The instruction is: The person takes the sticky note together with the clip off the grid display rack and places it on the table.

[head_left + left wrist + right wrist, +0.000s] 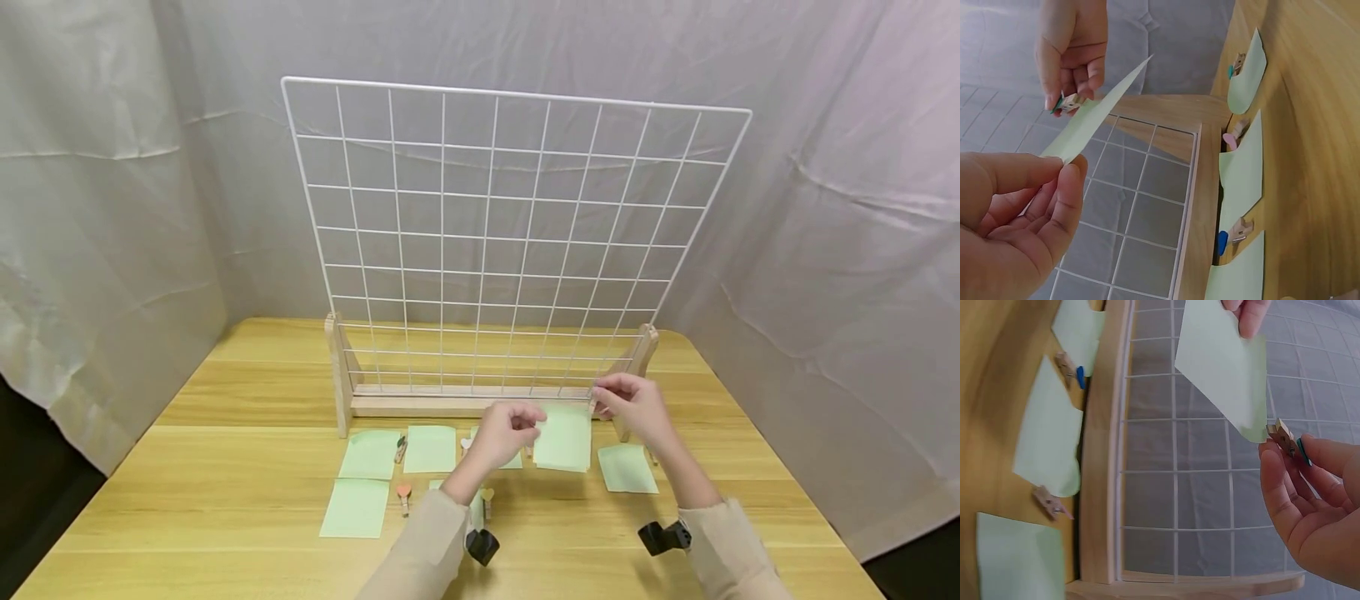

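A pale green paper sheet (pixel 564 437) is held up in front of the grid's lower right part. My left hand (pixel 507 431) pinches one edge of it between thumb and fingers, as the left wrist view shows. My right hand (pixel 634 406) grips a small wooden clothespin (pixel 1282 437) with a teal decoration on its end. In the right wrist view the clothespin's tip is right at the sheet's corner. The white wire grid (pixel 483 236) stands upright behind both hands, in a wooden base (pixel 420 406).
On the wooden table (pixel 247 467) lie several green sheets, among them one at the left (pixel 354 508) and one at the right (pixel 627 468). Clothespins lie among them, one with an orange end (pixel 404 498). Grey curtains (pixel 847 250) surround the table.
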A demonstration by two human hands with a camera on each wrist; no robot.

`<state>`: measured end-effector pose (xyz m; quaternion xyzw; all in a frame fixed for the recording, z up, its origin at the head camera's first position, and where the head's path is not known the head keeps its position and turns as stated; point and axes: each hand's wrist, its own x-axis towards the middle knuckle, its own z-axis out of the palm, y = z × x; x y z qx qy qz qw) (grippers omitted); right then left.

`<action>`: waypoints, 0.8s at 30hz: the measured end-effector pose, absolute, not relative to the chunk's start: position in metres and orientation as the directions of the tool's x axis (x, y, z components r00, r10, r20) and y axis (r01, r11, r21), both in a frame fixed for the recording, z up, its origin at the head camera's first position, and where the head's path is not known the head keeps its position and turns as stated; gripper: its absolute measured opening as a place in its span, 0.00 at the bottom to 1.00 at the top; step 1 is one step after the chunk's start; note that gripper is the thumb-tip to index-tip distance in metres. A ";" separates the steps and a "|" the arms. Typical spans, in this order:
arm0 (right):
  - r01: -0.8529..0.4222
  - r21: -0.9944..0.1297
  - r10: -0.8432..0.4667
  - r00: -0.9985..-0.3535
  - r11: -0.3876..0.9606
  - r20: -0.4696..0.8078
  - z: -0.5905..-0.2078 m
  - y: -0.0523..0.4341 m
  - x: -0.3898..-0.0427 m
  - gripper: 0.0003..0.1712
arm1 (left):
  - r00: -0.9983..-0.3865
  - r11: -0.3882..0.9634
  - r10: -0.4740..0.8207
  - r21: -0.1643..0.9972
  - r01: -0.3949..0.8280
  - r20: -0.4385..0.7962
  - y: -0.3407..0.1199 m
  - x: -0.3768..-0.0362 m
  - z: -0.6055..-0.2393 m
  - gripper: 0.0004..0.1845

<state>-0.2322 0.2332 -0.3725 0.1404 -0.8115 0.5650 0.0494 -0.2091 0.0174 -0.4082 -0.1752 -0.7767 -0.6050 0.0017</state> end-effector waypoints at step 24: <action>-0.129 -0.945 -0.212 -0.975 0.301 0.066 -0.415 0.245 -0.219 0.13 | -0.939 0.311 0.338 0.933 0.180 0.068 0.019 -0.204 -0.425 0.08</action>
